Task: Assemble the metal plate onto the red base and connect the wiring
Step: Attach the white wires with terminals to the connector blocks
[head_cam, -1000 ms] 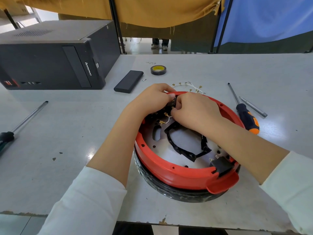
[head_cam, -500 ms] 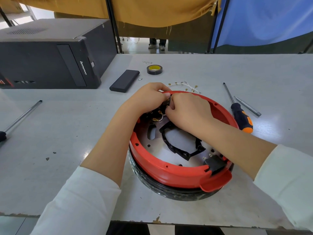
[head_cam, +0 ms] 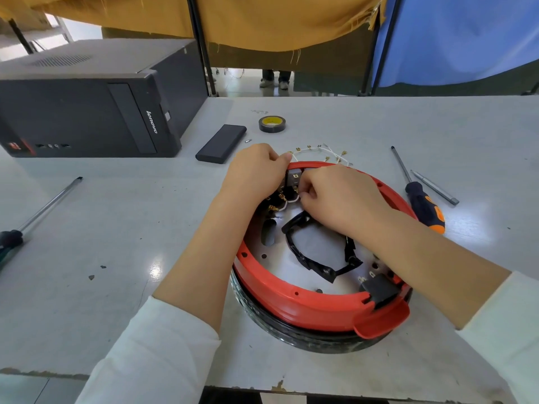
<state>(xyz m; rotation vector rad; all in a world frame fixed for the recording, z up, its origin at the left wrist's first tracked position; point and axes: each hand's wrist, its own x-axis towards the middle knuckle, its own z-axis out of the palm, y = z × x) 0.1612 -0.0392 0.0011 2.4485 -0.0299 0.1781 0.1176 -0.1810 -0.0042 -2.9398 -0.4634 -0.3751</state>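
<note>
The round red base [head_cam: 294,301] lies on the table with the metal plate [head_cam: 315,249] seated inside it and a black bracket [head_cam: 300,255] on the plate. At the base's far rim sits a small black switch block [head_cam: 294,178]. My left hand [head_cam: 256,173] grips that block and the rim beside it. My right hand [head_cam: 338,196] pinches a white wire [head_cam: 287,201] with brass terminals just below the block. A second black block [head_cam: 379,288] sits at the near right rim.
Loose white wires with brass terminals [head_cam: 320,151] lie behind the base. An orange-and-black screwdriver [head_cam: 423,205] and a metal bit [head_cam: 434,187] lie right. A black computer case [head_cam: 87,112], power bank [head_cam: 221,143], tape roll [head_cam: 271,124] and another screwdriver [head_cam: 43,208] lie left and back.
Both hands stay at the far rim; the right hand's fingers have shifted slightly lower onto the wire beneath the switch block. The camera view has shifted a little.
</note>
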